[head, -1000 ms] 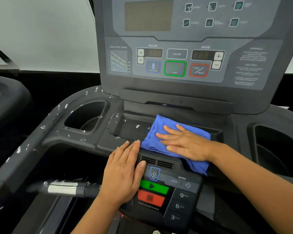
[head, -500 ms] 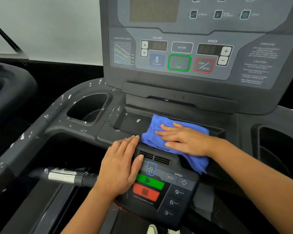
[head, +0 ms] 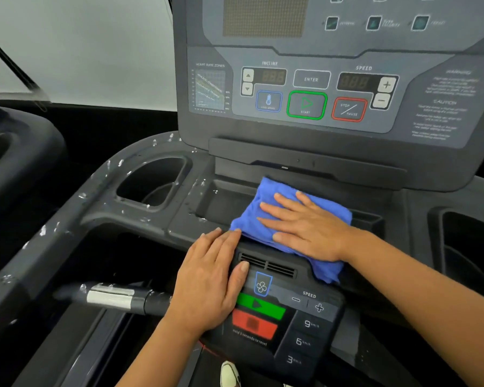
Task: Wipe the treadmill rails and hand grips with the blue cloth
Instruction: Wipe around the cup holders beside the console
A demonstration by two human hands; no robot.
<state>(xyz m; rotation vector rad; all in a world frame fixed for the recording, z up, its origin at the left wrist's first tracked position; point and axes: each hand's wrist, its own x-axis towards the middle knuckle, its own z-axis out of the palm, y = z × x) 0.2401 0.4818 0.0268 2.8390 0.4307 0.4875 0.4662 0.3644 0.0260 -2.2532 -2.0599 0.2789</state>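
I note right hand (head: 305, 230) flat, pressing blue cloth (head: 326, 266) partly inside centre tray (head: 224, 202); left hand (head: 210, 283) flat on keypad (head: 305, 325), empty.

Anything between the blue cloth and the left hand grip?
Yes. The left hand lies flat on the left edge of the panel, on the straight line from the cloth, pressed under the right hand, to the grip.

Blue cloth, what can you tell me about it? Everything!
The blue cloth looks soft and fuzzy, folded into a crumpled pad. It lies over the front edge of the treadmill's tray, one end drooping beside the vent. The right hand presses flat on it; the left hand rests next to its corner.
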